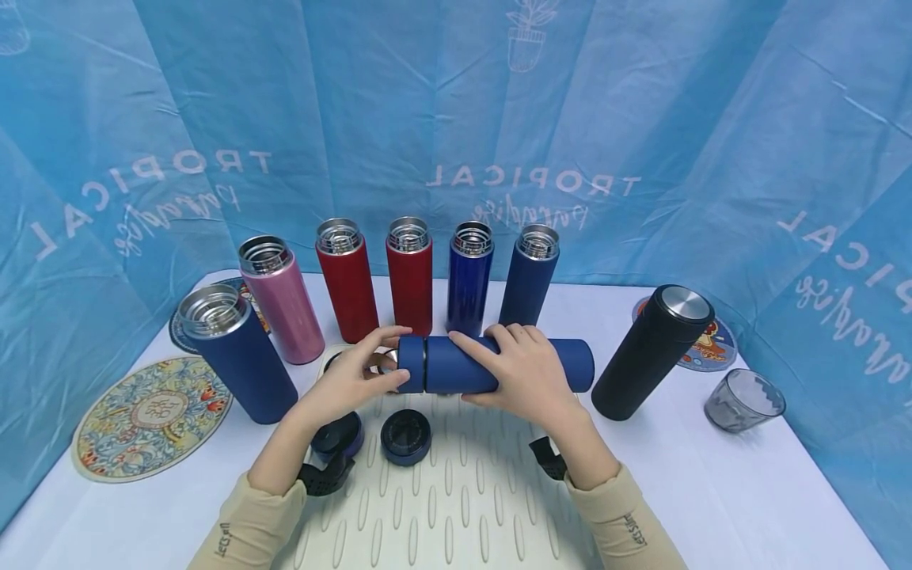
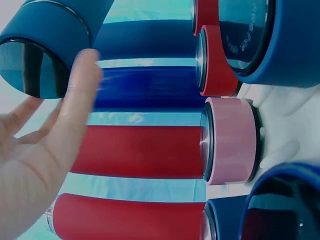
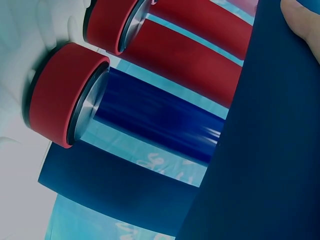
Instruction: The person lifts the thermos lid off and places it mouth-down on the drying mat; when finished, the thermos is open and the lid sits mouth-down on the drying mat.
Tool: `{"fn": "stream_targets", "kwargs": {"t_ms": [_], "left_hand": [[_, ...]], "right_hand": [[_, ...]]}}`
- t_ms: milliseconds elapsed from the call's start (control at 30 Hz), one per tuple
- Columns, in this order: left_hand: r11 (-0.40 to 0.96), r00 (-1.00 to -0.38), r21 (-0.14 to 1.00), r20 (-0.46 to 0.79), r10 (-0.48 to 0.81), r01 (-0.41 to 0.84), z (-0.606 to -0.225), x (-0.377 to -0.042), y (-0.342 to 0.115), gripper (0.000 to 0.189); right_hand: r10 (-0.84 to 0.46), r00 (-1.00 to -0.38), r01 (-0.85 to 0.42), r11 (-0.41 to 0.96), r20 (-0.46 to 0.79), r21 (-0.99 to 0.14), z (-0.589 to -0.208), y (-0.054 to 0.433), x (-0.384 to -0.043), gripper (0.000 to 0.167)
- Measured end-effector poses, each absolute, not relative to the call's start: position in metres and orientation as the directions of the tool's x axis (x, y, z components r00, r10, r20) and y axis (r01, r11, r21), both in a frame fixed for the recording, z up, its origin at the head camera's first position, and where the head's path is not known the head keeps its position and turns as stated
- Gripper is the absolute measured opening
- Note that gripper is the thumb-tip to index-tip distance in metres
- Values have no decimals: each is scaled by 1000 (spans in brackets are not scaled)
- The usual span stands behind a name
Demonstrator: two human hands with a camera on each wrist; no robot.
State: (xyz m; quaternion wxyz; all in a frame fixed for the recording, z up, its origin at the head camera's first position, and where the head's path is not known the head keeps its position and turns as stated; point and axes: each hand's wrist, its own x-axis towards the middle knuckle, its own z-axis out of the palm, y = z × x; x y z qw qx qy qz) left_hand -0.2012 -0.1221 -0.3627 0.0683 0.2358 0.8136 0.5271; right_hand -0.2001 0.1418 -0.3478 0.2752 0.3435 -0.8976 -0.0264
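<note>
A dark blue thermos bottle (image 1: 449, 366) lies sideways between my hands, raised over the pale ridged mat. My right hand (image 1: 526, 370) grips its body from above, thumb toward the lid end. At the left end, my left hand (image 1: 345, 381) holds the blue lid (image 1: 411, 362) between thumb and fingers. This lid sits on the bottle, with a thin dark seam where they meet. The left wrist view shows its shiny round top (image 2: 45, 70) facing the left palm. In the right wrist view, the bottle's body (image 3: 260, 145) covers the right side, with my thumb (image 3: 300, 22) on it.
Behind stand lidless bottles: red (image 1: 345, 289), glossy blue (image 1: 469, 289), pink (image 1: 285, 309) and dark blue (image 1: 245, 364). Loose lids (image 1: 406, 437) lie on the mat (image 1: 456, 491). A lidded black bottle (image 1: 644, 356) and a glass (image 1: 743, 402) stand right; a patterned placemat (image 1: 153, 416) lies left.
</note>
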Motion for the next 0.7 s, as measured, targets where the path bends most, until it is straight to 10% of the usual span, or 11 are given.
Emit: {"fn": "stream_targets", "kwargs": {"t_ms": [167,700], "left_hand": [[246,-839,897,207,504,368,-364,-201,-120,84],[395,-884,870,90,459,294,-362,-201,-123,55]], "right_hand": [[-624,-619,-597,768,476,231,-348,143,-200,83],[-639,-590,-617,751,494,235,-349,142,-201,82]]}}
